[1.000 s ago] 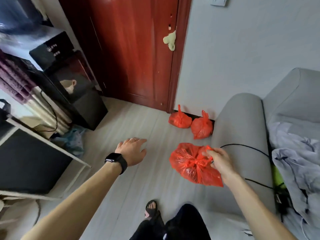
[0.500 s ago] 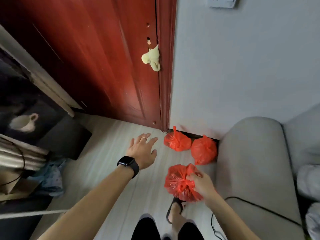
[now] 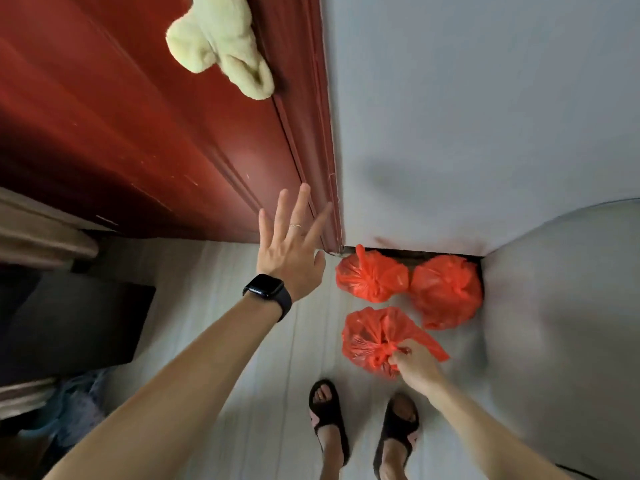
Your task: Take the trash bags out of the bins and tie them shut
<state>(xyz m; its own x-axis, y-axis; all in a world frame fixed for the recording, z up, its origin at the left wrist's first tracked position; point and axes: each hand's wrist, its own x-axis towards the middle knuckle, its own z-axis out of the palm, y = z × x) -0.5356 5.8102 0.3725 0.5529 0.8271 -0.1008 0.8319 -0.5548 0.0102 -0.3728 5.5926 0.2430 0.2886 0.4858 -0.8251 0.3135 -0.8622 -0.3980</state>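
My right hand (image 3: pixel 414 362) grips the knotted top of a tied red trash bag (image 3: pixel 370 337), held low just above the floor in front of my feet. Two more tied red trash bags lie on the floor against the wall: one (image 3: pixel 372 275) by the door frame, the other (image 3: pixel 446 292) beside the sofa arm. My left hand (image 3: pixel 292 251), with a black watch at the wrist, is raised with fingers spread and holds nothing, close to the red door's edge.
A red wooden door (image 3: pixel 145 126) with a pale cloth (image 3: pixel 221 43) on its handle stands to the left. A grey sofa arm (image 3: pixel 561 323) fills the right. A black cabinet (image 3: pixel 76 323) sits at the left. My sandalled feet (image 3: pixel 363 431) stand on the pale floor.
I have stepped closer to the wall and bent down. My right hand has carried the red bag lower, next to the two bags on the floor. My left hand has risen toward the door.
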